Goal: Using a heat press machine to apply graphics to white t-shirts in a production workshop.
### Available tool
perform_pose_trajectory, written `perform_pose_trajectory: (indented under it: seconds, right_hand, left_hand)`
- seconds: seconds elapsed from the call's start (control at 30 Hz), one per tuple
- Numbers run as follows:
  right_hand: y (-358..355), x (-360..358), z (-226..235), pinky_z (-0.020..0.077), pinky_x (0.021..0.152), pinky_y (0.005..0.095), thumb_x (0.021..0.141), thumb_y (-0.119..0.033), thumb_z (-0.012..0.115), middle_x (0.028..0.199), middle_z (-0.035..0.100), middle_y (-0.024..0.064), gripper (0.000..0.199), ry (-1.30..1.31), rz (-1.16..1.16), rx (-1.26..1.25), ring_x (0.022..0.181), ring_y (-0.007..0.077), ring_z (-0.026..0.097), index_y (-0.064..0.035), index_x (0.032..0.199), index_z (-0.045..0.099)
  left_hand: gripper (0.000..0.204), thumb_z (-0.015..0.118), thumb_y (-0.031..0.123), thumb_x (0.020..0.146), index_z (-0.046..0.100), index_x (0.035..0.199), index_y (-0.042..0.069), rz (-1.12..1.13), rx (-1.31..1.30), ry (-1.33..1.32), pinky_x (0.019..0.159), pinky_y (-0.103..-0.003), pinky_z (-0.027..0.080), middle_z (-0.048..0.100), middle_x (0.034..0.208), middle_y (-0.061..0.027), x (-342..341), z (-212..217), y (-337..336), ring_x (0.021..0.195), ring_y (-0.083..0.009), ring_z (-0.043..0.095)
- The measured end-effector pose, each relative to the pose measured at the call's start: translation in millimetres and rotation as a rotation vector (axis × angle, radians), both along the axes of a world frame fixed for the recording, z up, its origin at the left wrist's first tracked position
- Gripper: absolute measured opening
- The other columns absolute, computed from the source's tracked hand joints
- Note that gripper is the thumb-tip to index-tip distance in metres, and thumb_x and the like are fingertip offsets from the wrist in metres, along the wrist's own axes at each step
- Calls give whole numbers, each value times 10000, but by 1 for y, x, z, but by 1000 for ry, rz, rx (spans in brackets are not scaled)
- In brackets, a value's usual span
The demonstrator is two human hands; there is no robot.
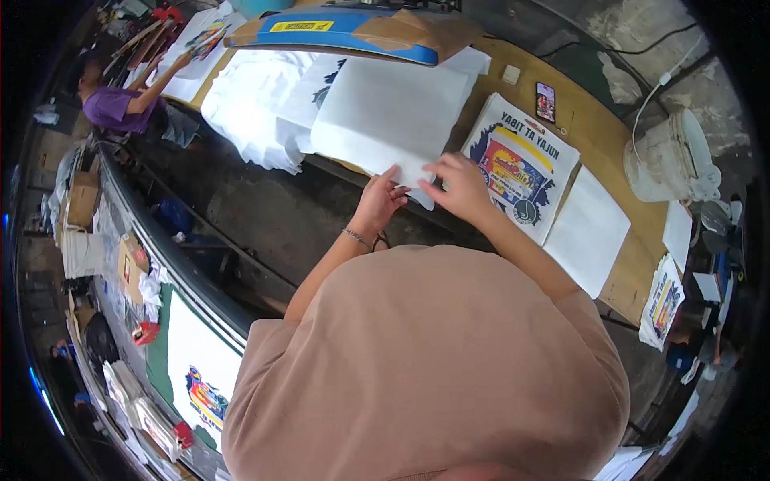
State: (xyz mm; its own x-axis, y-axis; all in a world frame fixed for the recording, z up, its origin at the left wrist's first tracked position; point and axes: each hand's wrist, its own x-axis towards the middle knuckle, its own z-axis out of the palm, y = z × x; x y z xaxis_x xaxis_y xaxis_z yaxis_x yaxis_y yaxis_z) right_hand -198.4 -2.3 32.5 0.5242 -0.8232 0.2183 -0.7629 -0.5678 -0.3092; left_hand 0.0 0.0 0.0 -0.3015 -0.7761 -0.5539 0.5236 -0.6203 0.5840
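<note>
A large white sheet [393, 108] lies over a white garment at the near edge of the table, below a blue heat press head. My left hand [378, 204], with a bracelet on its wrist, pinches the sheet's near edge between thumb and curled fingers. Just to its right, my right hand [464, 186] closes on the sheet's near right corner, its thumb and forefinger at the edge. A little of a dark print [325, 88] shows on the white material left of the sheet. What lies under the sheet is hidden.
The heat press head [345, 38] overhangs the far side. Right of my hands are a stack of printed transfer sheets [521, 164], blank white paper [588, 232], a phone [545, 103] and a white bucket [670, 156]. White cloth [249, 104] hangs over the table edge. A purple-shirted person [120, 108] works far left.
</note>
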Motion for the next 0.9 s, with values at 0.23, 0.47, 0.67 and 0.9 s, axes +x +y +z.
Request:
perform_pose_trajectory:
  seconds: [0.23,0.47,0.67,0.9]
  right_hand:
    - [-26,-9,-36,448,788,313,703,-177,712,970,558,131,552,-1308,-700,672,942,200,532,-79,1198,487]
    - [30,-163,-69,334,991,305,641,-34,674,1258,475,119,669,-820,-774,210,1172,250,426,-110,1274,471]
    - [179,-362,-78,354,981,320,636,-8,657,1230,468,122,660,-572,-1042,137,1165,256,429,-97,1266,481]
    - [239,-484,-137,370,972,344,605,-10,686,1277,441,155,724,-393,-1286,310,1199,284,413,-166,1282,479]
  left_hand:
    - [218,590,207,866,509,997,54,-165,63,36,620,-284,455,565,843,-44,-20,-13,17,754,-139,572]
    - [346,611,307,856,520,1084,63,-786,-163,-248,732,-288,461,593,1047,-82,-43,-10,63,920,-173,569]
    - [345,598,303,863,518,1086,52,-775,-39,-499,708,-302,477,575,1053,-75,-44,-54,61,869,-165,565]
    - [345,610,297,859,531,1072,37,-798,-93,-672,673,-274,468,606,929,-58,-38,-71,87,766,-135,569]
